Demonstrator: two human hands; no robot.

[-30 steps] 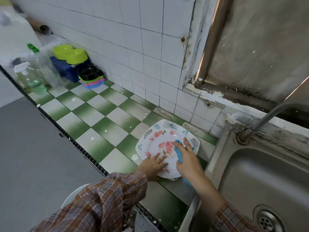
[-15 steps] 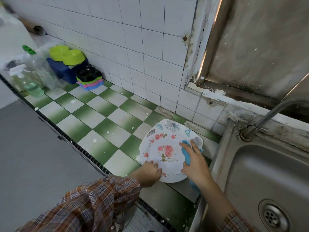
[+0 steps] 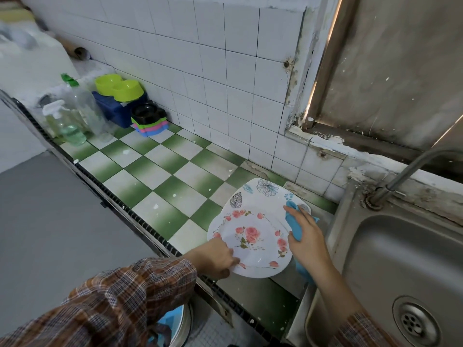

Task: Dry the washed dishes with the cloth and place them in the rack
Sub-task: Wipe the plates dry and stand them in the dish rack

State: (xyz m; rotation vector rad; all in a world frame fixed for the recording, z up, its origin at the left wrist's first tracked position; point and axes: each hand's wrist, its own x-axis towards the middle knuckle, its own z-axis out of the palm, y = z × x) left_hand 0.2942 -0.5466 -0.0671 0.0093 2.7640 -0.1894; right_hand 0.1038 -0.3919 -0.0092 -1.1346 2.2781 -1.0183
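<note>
The plate point(image 3: 253, 236) lies at the right end of the tiled surface point(image 3: 150, 171), just beside the sink point(image 3: 406, 259) at its 3 o'clock. Whether a second plate lies under it I cannot tell. It looks glazed, stiff and thin, so probably light, breakable and slippery while wet. The rim is the place to take it, with the thumb on top and the fingers below, on two opposite sides. The left hand point(image 3: 215, 259) pinches the rim at 7 o'clock. The right hand point(image 3: 305, 241) grasps the blue cloth point(image 3: 295, 226) against the rim at 3 o'clock. The soft cloth should add grip there. One end hangs down toward 5 o'clock. Bottles point(image 3: 75, 116) and green bowls point(image 3: 120, 87) stand well apart at 10 o'clock. No rack shows.
</note>
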